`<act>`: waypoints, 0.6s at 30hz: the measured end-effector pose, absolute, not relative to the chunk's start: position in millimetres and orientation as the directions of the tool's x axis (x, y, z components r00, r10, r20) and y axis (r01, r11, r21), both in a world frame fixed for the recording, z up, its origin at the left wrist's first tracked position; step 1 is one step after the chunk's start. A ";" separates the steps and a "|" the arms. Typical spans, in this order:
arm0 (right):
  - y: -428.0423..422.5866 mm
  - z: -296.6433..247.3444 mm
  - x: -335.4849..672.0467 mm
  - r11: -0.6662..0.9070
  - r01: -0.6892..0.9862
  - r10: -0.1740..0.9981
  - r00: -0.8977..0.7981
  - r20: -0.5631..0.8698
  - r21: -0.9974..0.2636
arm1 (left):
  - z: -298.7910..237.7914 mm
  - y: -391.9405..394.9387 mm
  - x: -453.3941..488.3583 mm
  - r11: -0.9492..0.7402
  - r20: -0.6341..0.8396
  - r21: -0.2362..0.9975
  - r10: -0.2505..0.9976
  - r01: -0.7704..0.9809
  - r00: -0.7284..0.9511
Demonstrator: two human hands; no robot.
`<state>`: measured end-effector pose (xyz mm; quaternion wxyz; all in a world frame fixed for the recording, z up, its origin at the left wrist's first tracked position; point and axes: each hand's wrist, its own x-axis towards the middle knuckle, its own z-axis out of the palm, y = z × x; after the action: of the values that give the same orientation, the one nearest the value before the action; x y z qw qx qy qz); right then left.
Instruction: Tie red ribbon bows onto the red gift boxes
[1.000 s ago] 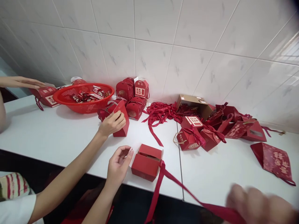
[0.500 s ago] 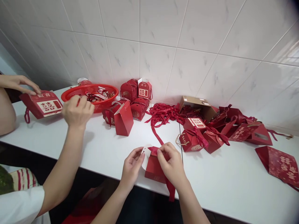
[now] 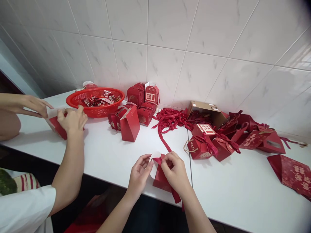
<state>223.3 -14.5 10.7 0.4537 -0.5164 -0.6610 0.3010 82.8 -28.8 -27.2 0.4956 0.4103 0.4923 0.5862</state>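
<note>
A small red gift box [image 3: 160,179] sits at the near edge of the white table [image 3: 116,155]. My left hand [image 3: 139,173] pinches a white flap of the box, fingers closed. My right hand [image 3: 175,173] pinches a red ribbon [image 3: 176,195] at the box's top; the ribbon hangs down over the table edge. Both hands meet over the box.
A co-worker's two hands [image 3: 70,118] hold a red box at the left by a red basket [image 3: 96,102] of sweets. A red bag [image 3: 130,123] stands mid-table. Finished boxes [image 3: 143,100], loose ribbons [image 3: 170,118], a cardboard box [image 3: 204,108] and flat bags [image 3: 291,174] lie along the wall.
My right hand came from the lower right with the ribbon to the box and now pinches it at the top. The co-worker's hand left the red bag and took a box at the left.
</note>
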 end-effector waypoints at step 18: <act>-36.7 13.1 260.7 0.421 0.436 0.808 0.219 0.547 -0.795 | -31.4 0.5 37.3 0.107 -0.016 0.861 0.983 0.497 -0.184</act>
<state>260.7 -36.7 13.1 0.5871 -0.5143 -0.6047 0.1584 37.3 0.5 -31.4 0.3220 0.5515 0.6707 0.3772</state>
